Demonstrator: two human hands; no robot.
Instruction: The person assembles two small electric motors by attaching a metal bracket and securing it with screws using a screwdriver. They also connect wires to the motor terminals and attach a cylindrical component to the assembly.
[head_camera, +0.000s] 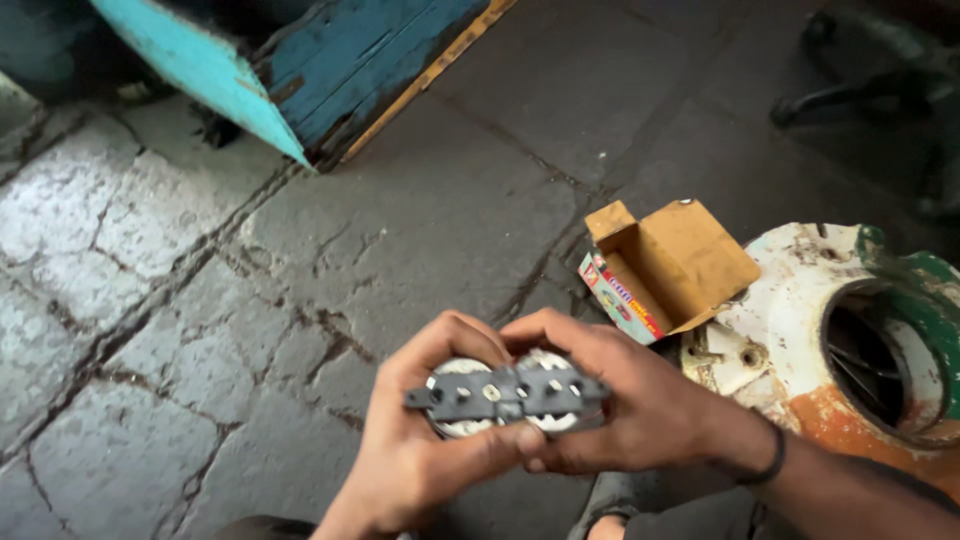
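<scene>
A: What are the fingers doing?

B: The left hand (420, 450) and right hand (620, 400) are both grasping a round white part (470, 422) with a grey terminal bar (505, 393) running across it, held above the cracked stone floor (300, 280).

A: What is lying around them?

B: An open cardboard box (665, 268) is resting near the right hand, leaning against a rusty white round housing (800, 320). A blue wooden board (300, 60) is lying well apart.

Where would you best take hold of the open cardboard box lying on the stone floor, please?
Probably the raised back wall of the open cardboard box, pinched from above. Its flaps stand open and the mouth faces up, so that edge is free. The printed side sits low on the floor, and the rusty white housing crowds the right.
</scene>
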